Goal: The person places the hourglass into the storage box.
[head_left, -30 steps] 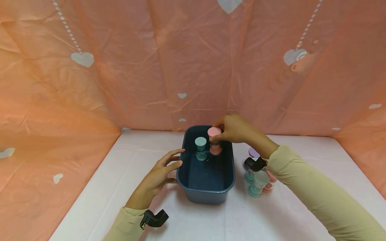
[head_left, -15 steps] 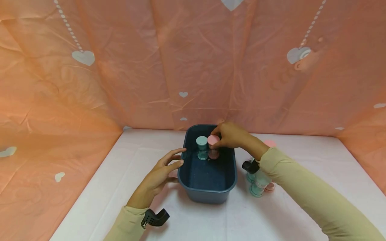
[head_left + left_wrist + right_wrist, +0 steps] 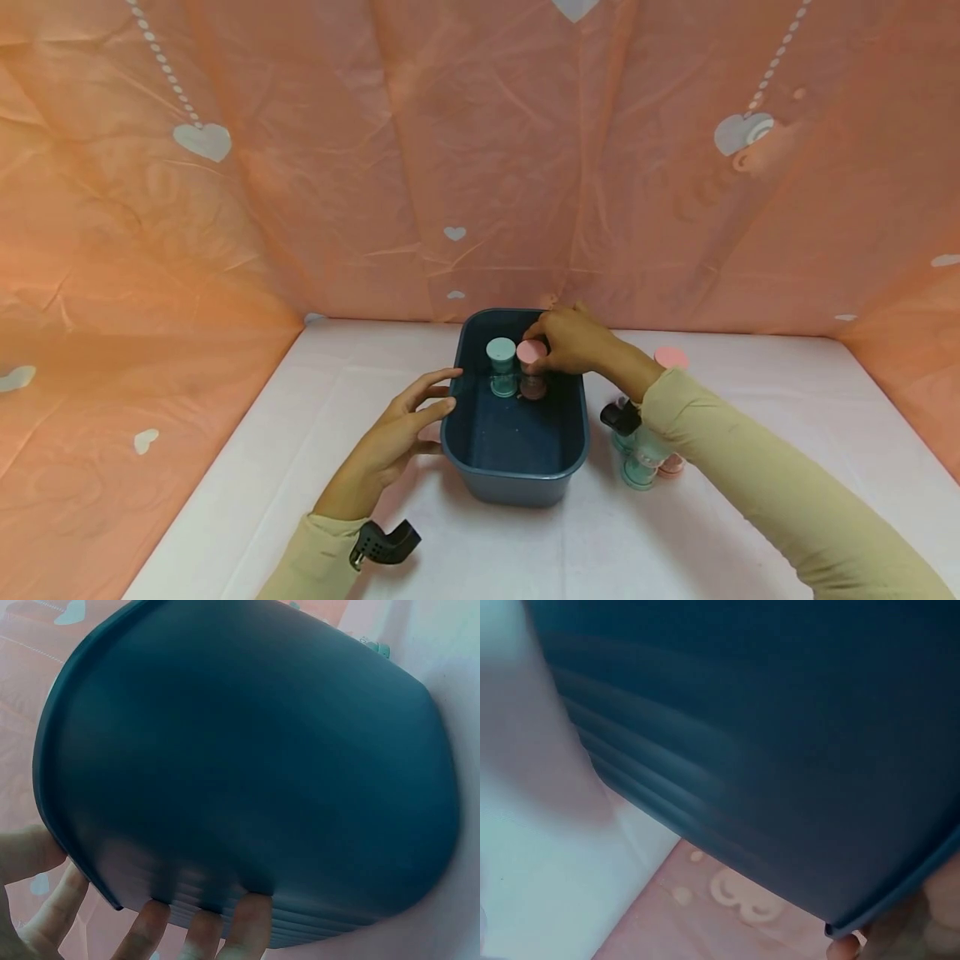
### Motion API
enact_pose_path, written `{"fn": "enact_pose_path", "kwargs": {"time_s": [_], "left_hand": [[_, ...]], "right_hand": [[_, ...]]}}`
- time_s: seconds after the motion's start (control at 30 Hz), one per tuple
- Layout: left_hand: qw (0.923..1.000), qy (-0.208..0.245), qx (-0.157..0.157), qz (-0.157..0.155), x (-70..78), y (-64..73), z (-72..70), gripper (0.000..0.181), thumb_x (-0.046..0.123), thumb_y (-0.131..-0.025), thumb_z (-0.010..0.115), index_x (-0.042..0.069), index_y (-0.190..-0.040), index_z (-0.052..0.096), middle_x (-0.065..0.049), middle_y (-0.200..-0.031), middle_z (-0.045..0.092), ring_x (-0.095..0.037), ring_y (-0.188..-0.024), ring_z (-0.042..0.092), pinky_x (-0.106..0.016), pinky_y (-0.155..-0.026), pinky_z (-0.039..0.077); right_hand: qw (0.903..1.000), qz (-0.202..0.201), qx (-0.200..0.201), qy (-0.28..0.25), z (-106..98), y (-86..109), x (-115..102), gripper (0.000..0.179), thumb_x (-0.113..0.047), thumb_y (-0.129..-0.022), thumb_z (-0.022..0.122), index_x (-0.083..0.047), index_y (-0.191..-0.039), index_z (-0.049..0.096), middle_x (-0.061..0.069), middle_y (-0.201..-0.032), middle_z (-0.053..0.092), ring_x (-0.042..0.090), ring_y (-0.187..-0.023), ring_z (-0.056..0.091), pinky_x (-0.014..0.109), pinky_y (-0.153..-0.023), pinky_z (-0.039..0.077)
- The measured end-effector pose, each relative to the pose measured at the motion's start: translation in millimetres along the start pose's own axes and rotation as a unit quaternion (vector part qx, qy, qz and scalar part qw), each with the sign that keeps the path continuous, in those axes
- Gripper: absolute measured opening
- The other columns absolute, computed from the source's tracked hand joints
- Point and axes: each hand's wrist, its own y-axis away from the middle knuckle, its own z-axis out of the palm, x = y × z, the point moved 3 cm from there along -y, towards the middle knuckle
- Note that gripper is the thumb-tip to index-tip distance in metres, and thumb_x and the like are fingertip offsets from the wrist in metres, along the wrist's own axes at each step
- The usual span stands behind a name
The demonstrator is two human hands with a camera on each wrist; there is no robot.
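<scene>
Your right hand (image 3: 573, 340), the nearer, pinched the upright pink jar (image 3: 529, 353) to its left, beside the teal jar (image 3: 501, 355) in the far half of the bin (image 3: 513, 492), your relaxed left hand (image 3: 388, 437) touching its left side.

In front of me, the table (image 3: 360, 358) is bearing the bin (image 3: 513, 491) and, on its right, timers (image 3: 637, 475) that my sleeve (image 3: 757, 467) is partly hiding.

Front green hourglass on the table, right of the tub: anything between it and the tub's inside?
Yes: the tub's right wall stands between, so the green hourglass would likely need lifting over it. The right sleeve also hangs above, partly hiding the hourglass's top in the head view.
</scene>
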Motion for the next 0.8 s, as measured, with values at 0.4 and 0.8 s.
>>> {"fn": "enact_pose_path", "kwargs": {"time_s": [0.4, 0.8], "left_hand": [[1.0, 0.006, 0.001, 0.001, -0.9, 1.1, -1.5, 0.048, 0.025, -0.1, 0.058, 0.02, -0.147, 0.047, -0.015, -0.147, 0.034, -0.037, -0.128, 0.043, -0.042, -0.081, 0.054], [1.0, 0.002, 0.0, 0.002, 0.7, 0.1, 1.0, 0.049, 0.023, -0.1, 0.058, 0.02, -0.147, 0.046, -0.015, -0.147, 0.035, -0.038, -0.127, 0.044, -0.042, -0.079, 0.054]], "right_hand": [[0.9997, 0.019, -0.002, 0.013, 2.4, -1.2, -3.7, 0.047, -0.039, -0.079, 0.083, -0.016, -0.119, 0.073, 0.007, -0.115, 0.07, 0.027, -0.108, 0.061, 0.047, -0.086, 0.035], [0.9996, 0.015, -0.008, 0.023, 3.5, 1.6, -1.5, 0.048, -0.036, -0.079, 0.083, -0.015, -0.121, 0.071, 0.007, -0.116, 0.069, 0.027, -0.114, 0.057, 0.047, -0.088, 0.036]]}}
